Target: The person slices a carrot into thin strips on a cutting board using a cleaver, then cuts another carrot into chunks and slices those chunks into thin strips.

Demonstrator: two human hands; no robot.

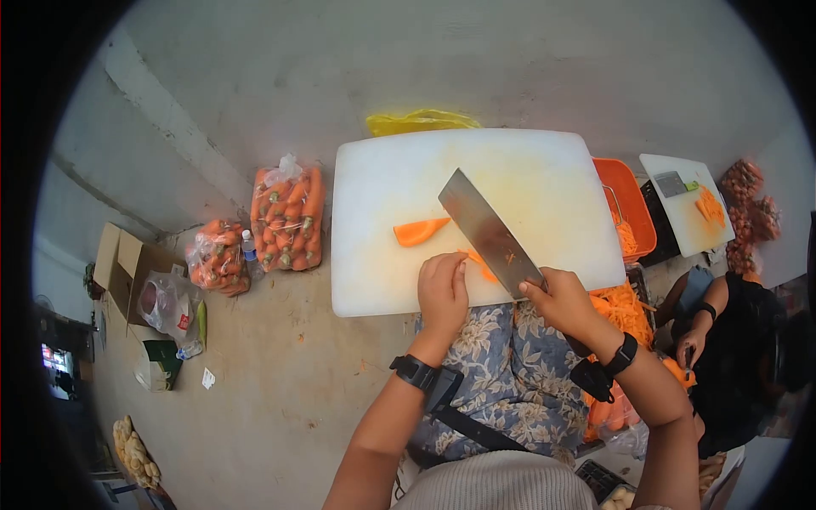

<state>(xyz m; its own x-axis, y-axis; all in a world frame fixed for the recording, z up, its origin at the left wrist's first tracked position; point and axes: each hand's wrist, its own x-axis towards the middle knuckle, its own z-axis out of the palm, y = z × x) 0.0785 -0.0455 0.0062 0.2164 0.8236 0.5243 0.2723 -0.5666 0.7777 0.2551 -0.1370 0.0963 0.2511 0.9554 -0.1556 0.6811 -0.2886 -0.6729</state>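
My right hand [563, 299] is closed around the handle of a broad cleaver [489, 229]. Its blade slants up and to the left over the white cutting board [382, 183], with bits of carrot stuck to the face. At the board's near edge, my left hand [443, 291] presses down with curled fingers on a cut carrot piece [483, 267], most of it hidden by the fingers and the blade. Another carrot wedge [420, 231] lies loose on the board, up and left of my left hand.
Bags of whole carrots [287, 219] stand left of the board. To the right are an orange bin [625, 191] with cut carrot, a heap of carrot strips [625, 314] and a second board [693, 212]. A co-worker's hand [690, 347] works nearby. A cardboard box [127, 268] sits far left.
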